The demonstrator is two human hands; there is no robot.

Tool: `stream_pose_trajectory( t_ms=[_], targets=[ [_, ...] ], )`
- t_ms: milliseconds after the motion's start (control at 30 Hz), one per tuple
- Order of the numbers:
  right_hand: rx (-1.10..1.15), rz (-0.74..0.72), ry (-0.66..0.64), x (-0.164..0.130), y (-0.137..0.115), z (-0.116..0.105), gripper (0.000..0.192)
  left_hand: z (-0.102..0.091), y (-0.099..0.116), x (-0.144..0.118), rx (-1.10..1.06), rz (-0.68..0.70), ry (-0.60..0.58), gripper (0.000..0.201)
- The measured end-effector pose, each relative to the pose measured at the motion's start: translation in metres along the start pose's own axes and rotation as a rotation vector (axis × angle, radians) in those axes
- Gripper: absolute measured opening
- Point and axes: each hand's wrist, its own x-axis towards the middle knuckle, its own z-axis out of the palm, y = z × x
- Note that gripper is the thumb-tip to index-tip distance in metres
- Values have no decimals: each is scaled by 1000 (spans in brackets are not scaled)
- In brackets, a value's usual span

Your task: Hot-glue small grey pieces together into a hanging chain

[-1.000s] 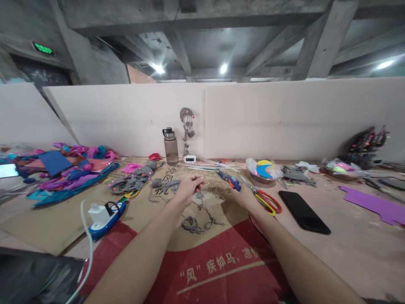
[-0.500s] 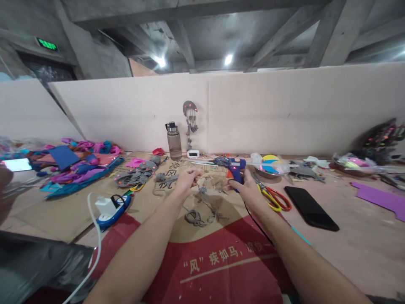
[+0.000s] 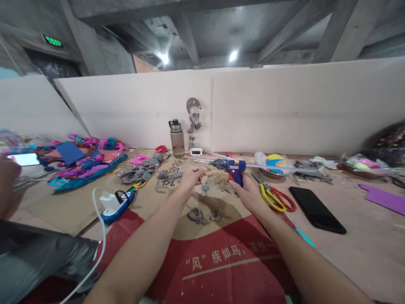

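My left hand (image 3: 193, 179) is closed in a pinch over the cardboard, and a thin grey yarn seems to hang from its fingertips. Just below them is a small grey-blue piece (image 3: 206, 188); whether it is tied to the yarn is too small to tell. A blue hot glue gun (image 3: 238, 167) with an orange trigger and a lit red light is gripped in my right hand (image 3: 246, 190), its nozzle pointing left above the left fingertips. A clear glue stick (image 3: 262, 166) sticks out of its back. Loose grey yarn (image 3: 198, 215) lies coiled on the cardboard below.
Scissors (image 3: 276, 198) and a black phone (image 3: 317, 210) lie to the right. Leftward are a power strip (image 3: 117, 207), grey felt pieces (image 3: 139, 171) and colourful cloth (image 3: 85, 166). A bottle (image 3: 177, 139) stands behind. Another person's hand (image 3: 8, 179) is at the far left.
The whole view has shifted slightly, so things sit a little further right. Both hands keep nearly the same pose, with the glue gun still held near the left fingertips.
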Motion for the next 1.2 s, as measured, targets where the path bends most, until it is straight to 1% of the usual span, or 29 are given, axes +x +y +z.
stream_pose_trajectory(
  t_ms=[100, 333, 733, 867, 1000, 1200],
  targets=[
    [-53, -19, -25, 1, 2, 1, 46, 0, 1, -1, -2, 5, -1, 19],
    [-166, -92, -41, 1, 17, 4, 61, 2, 3, -3, 36, 14, 15, 22],
    [-187, -74, -79, 1, 16, 1, 60, 4, 4, -4, 26, 29, -4, 26],
    [-190, -58, -72, 0, 9, 0, 62, 4, 4, -5, 27, 30, -5, 27],
    [-211, -56, -86, 0, 3, -2, 57, 3, 4, -5, 20, 38, -10, 26],
    [-216, -42, -48, 0, 4, -3, 53, 3, 5, -5, 21, 38, -22, 27]
  ],
)
